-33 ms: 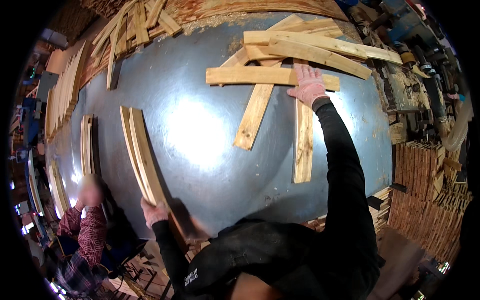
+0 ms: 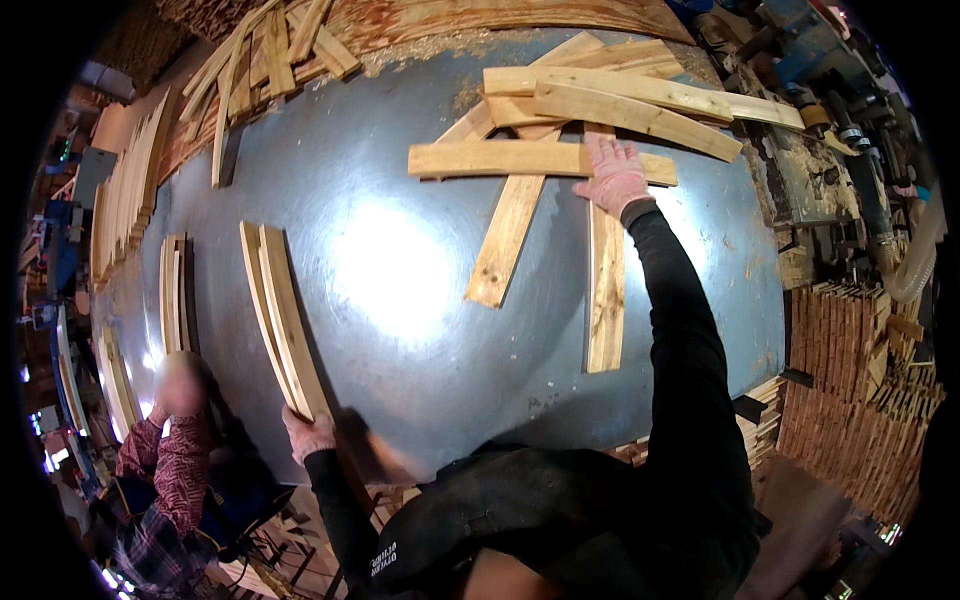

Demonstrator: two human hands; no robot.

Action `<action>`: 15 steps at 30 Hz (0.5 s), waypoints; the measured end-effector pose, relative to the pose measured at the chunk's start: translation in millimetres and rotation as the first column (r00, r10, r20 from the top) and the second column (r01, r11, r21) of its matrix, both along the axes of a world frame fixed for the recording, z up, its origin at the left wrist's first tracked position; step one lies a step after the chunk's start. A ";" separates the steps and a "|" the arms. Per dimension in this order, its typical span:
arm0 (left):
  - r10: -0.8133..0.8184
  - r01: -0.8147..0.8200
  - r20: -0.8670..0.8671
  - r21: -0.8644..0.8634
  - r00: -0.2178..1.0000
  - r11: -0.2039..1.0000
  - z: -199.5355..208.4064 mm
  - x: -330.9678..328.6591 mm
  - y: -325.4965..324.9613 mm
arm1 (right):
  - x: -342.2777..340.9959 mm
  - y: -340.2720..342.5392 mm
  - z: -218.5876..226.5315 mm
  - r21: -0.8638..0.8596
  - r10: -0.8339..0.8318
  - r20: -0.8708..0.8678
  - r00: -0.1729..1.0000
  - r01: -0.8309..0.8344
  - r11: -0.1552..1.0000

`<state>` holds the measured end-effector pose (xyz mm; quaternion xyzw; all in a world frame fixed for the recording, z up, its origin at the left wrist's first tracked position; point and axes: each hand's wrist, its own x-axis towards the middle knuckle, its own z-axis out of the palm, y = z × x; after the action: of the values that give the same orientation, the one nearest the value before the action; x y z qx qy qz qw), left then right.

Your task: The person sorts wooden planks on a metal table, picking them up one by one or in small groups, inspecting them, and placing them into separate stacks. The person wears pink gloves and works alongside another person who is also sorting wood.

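My left hand (image 2: 310, 433), in a pinkish glove, is closed around the near ends of a few narrow wooden slats (image 2: 283, 320) held side by side at the table's left. My right hand (image 2: 616, 176), gloved alike, lies with fingers spread on a slat (image 2: 490, 158) that runs crosswise. Beneath that one, another slat (image 2: 605, 290) points toward me, partly covered by the hand. To its left a knotty slat (image 2: 508, 240) lies at a slant. Further slats (image 2: 640, 117) overlap in a loose heap just beyond my right hand.
The grey metal table (image 2: 420, 400) spreads under everything. At far left lie a slat heap (image 2: 275, 60) and a row of slats (image 2: 140, 180). A co-worker's patterned sleeve (image 2: 180, 470) is at left, near a slat bundle (image 2: 173, 300). Machinery (image 2: 835, 120) and stacked wood (image 2: 835, 400) stand right.
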<state>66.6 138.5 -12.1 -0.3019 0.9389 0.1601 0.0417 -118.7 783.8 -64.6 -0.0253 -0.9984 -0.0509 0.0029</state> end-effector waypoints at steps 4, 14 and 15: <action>-0.057 0.149 0.235 -0.394 0.970 0.907 -16.4 13.8 -3.1 | -13.7 -46.8 55.3 -0.157 0.046 0.195 0.980 -0.015 0.988; -0.061 -0.121 0.106 0.917 0.993 -0.380 -33.0 -46.7 284.0 | 26.8 -128.5 80.7 -0.879 0.540 0.026 0.841 -0.238 0.413; -0.073 -0.124 0.103 0.888 0.992 -0.442 -39.3 -49.9 288.8 | 12.5 -96.8 27.7 -0.891 0.190 -0.354 0.915 -0.393 0.229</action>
<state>16.7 427.3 -51.4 -0.1555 0.3472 0.8644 0.3286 -106.2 687.0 -36.8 0.1609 -0.8127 0.5540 0.0821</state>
